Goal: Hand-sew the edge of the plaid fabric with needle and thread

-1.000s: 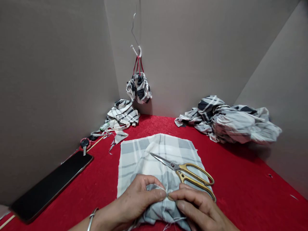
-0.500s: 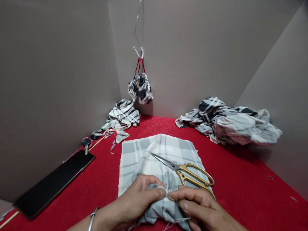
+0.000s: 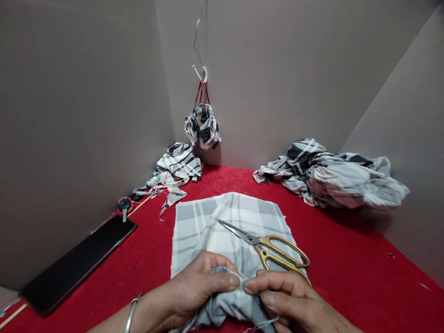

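Note:
A grey-and-white checked cloth (image 3: 197, 226) lies spread on the red surface, its near part gathered up between my hands. My left hand (image 3: 201, 291) pinches a fold of this cloth between thumb and forefinger. Close beside it, the fingers of my right hand (image 3: 291, 296) grip the same gathered edge. Whether a needle sits between the right fingertips is too small to tell. Loose white threads (image 3: 265, 323) hang from the cloth near the right hand. Gold-handled scissors (image 3: 258, 240) rest on the spread cloth just beyond my hands, blades pointing left.
A black phone (image 3: 79, 263) lies at the left, with keys (image 3: 125, 206) by its far end and a thin wooden stick (image 3: 140, 206). Cloth scraps (image 3: 178, 164) pile at the back left. A larger cloth heap (image 3: 340, 178) sits back right. A checked pouch (image 3: 203, 127) hangs from a hook.
Both hands have shifted only slightly, and the gathered cloth has bunched a little differently between them. The scissors and the other things stay in place.

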